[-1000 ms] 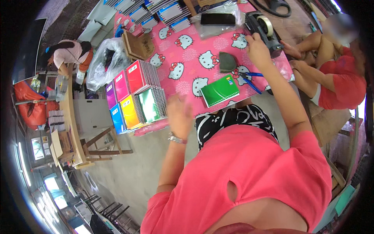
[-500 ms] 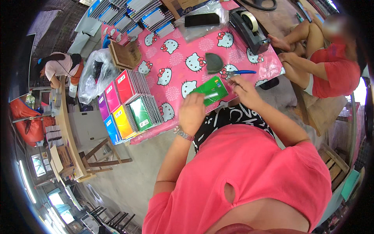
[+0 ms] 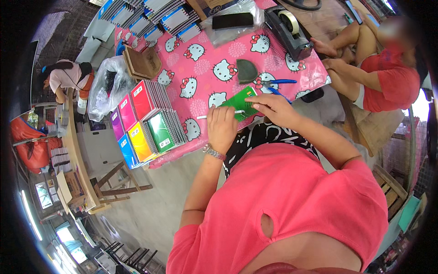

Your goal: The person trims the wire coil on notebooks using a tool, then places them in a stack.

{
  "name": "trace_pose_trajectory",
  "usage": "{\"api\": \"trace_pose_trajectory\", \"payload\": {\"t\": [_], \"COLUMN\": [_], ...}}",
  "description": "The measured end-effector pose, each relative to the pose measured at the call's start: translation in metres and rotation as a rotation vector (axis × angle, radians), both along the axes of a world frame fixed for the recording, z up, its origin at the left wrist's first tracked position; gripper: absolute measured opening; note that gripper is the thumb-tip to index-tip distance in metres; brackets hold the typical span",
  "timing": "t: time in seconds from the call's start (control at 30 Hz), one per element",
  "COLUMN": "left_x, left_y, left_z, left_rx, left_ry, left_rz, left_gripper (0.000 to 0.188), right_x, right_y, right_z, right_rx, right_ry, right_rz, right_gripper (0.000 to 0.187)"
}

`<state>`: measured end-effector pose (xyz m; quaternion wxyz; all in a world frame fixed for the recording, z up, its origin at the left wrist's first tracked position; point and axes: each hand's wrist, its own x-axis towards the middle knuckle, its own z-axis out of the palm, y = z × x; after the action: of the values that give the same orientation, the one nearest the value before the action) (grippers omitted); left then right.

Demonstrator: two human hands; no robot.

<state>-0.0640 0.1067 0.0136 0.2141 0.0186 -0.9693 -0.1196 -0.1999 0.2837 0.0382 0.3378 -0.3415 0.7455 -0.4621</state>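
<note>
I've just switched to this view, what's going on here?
A person's left hand is over a thin white strip, which shows on both sides of it. The right hand has its fingertips at a green notebook on the pink table. Blue pliers lie just beyond that hand, and stacked notebooks stand to the left.

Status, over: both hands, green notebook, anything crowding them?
Left hand at left end of green notebook, white strip showing either side of hand. Right hand at right end. Notebook partly covered. Blue-handled pliers close by right hand.
</note>
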Motion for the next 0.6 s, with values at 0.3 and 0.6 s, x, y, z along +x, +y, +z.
{"api": "trace_pose_trajectory", "payload": {"t": [0.3,0.6], "left_x": [0.001,0.002], "left_y": [0.006,0.006], "left_z": [0.011,0.01], "left_rx": [0.049,0.065], "left_ry": [-0.037,-0.036], "left_rz": [0.002,0.012], "left_gripper": [0.018,0.017], "right_x": [-0.002,0.006], "right_y": [-0.012,-0.014], "right_z": [-0.012,-0.021], "right_rx": [-0.33,-0.407], "right_ry": [0.48,0.639], "right_rz": [0.094,0.005], "right_gripper": [0.027,0.025]}}
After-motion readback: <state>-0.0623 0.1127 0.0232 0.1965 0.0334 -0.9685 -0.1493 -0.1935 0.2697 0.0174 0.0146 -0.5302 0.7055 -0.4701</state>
